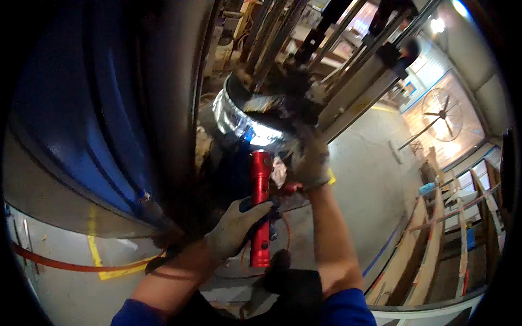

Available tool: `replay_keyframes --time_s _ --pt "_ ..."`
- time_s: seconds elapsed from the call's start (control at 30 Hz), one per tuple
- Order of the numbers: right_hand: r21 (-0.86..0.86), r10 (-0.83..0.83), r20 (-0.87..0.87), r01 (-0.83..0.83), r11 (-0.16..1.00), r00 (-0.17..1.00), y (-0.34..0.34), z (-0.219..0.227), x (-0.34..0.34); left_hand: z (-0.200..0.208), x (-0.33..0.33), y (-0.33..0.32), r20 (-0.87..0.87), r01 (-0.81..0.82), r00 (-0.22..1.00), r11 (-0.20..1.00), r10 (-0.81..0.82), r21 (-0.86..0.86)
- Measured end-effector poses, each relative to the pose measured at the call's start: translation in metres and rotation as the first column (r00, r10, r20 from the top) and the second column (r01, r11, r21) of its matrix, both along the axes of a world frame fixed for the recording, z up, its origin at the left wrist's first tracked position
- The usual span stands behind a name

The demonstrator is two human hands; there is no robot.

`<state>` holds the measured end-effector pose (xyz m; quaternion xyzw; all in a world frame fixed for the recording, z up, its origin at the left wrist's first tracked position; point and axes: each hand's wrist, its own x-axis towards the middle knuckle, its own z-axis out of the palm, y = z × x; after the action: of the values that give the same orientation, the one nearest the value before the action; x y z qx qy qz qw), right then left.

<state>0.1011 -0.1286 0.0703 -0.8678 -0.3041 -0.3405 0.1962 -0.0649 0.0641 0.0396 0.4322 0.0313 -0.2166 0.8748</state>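
Note:
My left hand (234, 229), in a grey work glove, is wrapped around a red flashlight (261, 187). The flashlight stands nearly upright in view, its head toward a curved, shiny metal rim (239, 119) that is brightly lit. To its right, my gloved right hand (312, 162) reaches up against a dark, greasy-looking machine part (296, 103). Shadow and blur hide the fingers of that hand. Beside its wrist are a crumpled whitish piece (279, 171) and a small red object (292, 188), whose kinds I cannot make out.
A big blue curved panel (76, 119) fills the left side. Metal uprights (359, 103) rise beyond my right hand. An orange hose (70, 264) crosses the floor at lower left, near yellow tape (95, 250). A rack of long boards (435, 239) and a large fan (442, 114) stand at right.

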Motion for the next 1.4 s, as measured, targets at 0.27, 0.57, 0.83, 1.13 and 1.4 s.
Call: replay_keyframes --time_s 0.27,0.57,0.83,1.13,1.4 --pt "0.705 0.208 -0.428 0.181 0.686 0.879 -0.019 -0.077 -0.115 -0.124 -0.038 0.007 -0.201 -0.01 0.967 0.808 0.158 0.588" --pt "0.698 0.427 -0.713 0.505 0.507 0.556 -0.058 -0.095 -0.174 -0.233 -0.05 0.002 -0.181 0.142 0.958 0.181 0.222 0.973" --pt "0.609 0.402 -0.742 0.289 0.739 0.536 -0.072 -0.063 -0.18 -0.267 -0.087 0.0 0.023 -0.017 0.971 -0.029 0.239 0.999" --pt "0.595 0.355 -0.766 0.384 0.706 0.535 -0.104 -0.074 -0.121 -0.344 -0.101 -0.045 0.16 -0.108 0.955 -0.209 0.251 0.972" --pt "0.655 0.477 -0.745 0.373 0.657 0.467 -0.095 -0.099 -0.093 -0.359 -0.095 -0.065 0.106 -0.153 0.842 0.046 0.529 0.987"
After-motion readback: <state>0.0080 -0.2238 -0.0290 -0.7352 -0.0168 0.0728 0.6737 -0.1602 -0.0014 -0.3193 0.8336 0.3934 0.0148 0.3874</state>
